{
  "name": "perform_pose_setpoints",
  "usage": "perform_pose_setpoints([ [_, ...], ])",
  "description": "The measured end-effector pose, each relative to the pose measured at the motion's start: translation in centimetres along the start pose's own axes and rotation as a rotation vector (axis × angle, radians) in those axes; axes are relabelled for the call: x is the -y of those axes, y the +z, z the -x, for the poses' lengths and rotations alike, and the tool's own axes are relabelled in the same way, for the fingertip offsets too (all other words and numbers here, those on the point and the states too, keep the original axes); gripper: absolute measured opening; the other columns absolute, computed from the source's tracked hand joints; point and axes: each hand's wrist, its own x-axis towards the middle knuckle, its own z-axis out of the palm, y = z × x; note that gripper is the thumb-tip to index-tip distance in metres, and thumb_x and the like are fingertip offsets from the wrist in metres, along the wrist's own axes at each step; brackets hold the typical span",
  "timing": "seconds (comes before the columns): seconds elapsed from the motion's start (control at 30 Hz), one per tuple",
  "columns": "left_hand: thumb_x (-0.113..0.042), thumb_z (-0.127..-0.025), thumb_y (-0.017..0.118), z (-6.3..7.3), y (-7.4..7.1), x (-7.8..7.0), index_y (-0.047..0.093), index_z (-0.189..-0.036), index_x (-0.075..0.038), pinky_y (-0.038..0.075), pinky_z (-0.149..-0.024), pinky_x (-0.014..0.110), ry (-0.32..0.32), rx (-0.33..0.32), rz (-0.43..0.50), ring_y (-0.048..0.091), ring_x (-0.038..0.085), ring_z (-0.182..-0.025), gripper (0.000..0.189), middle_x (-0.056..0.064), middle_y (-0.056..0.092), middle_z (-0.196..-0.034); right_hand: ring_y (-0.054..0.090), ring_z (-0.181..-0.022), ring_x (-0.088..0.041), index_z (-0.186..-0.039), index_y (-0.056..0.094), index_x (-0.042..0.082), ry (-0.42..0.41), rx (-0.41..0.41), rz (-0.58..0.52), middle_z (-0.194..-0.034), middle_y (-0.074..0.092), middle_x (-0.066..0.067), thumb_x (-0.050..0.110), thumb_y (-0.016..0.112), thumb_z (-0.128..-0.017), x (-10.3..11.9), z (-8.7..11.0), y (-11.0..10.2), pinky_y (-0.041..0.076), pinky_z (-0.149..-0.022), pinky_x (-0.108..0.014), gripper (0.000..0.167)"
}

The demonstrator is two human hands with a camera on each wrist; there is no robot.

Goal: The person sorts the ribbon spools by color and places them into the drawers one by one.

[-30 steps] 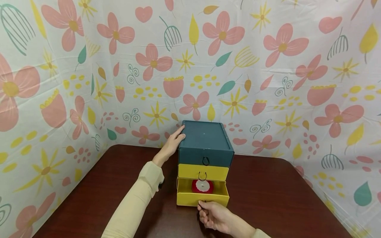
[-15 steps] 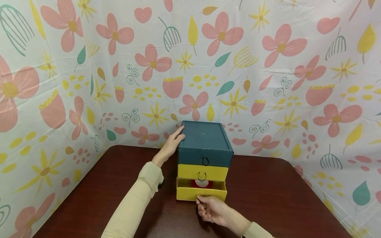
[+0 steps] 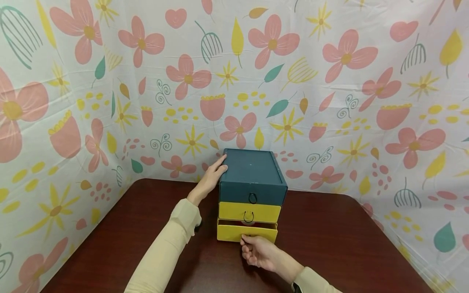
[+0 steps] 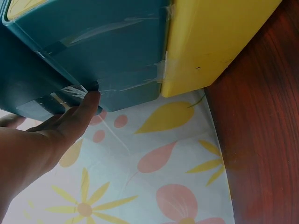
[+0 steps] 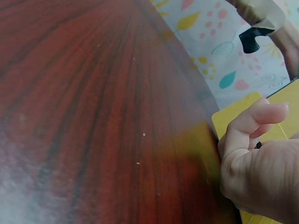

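Observation:
A small stacked drawer unit stands on the table, dark blue above and yellow below. My left hand rests on its upper left side with fingers extended; the left wrist view shows the fingers touching the blue wall. At the front, my right hand pinches the small black handle of the bottom yellow drawer, the other fingers curled. That drawer sticks out slightly. Through its narrow gap a sliver of a red and white round thing shows; the rest is hidden.
Above the bottom drawer sits a closed yellow drawer, with a blue one on top; both have black loop handles. The dark red wooden table extends on both sides. A flower-patterned cloth hangs behind and at the sides.
My right hand has pushed the bottom drawer inward, away from me, until the red and white round thing is nearly covered. My left hand has stayed in place on the unit.

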Motion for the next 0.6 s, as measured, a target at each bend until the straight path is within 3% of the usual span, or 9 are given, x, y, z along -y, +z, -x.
perform_pose_setpoints([
  [0.2, -0.042, -0.104, 0.036, -1.1, 0.2, 2.0, 0.016, -0.156, -0.029, 0.016, -0.119, 0.057, 0.023, -0.038, 0.005, 0.014, 0.028, -0.151, 0.058, -0.002, 0.01, -0.164, 0.045, -0.053, 0.0, -0.084, 0.053, 0.016, -0.001, -0.014, -0.012, -0.064, 0.048, 0.009, 0.027, 0.036, -0.106, 0.3, -0.7, -0.3, 0.032, -0.043, -0.011, 0.03],
  [0.6, -0.044, -0.103, 0.038, -1.1, 0.4, 2.3, 0.019, -0.156, -0.03, 0.018, -0.119, 0.056, 0.046, -0.062, 0.003, 0.016, 0.026, -0.151, 0.057, -0.005, 0.013, -0.163, 0.047, -0.054, -0.001, -0.085, 0.053, 0.015, 0.002, -0.035, -0.016, -0.065, 0.048, 0.008, 0.027, 0.039, -0.105, 0.7, -1.6, -0.8, 0.033, -0.044, -0.011, 0.027],
])
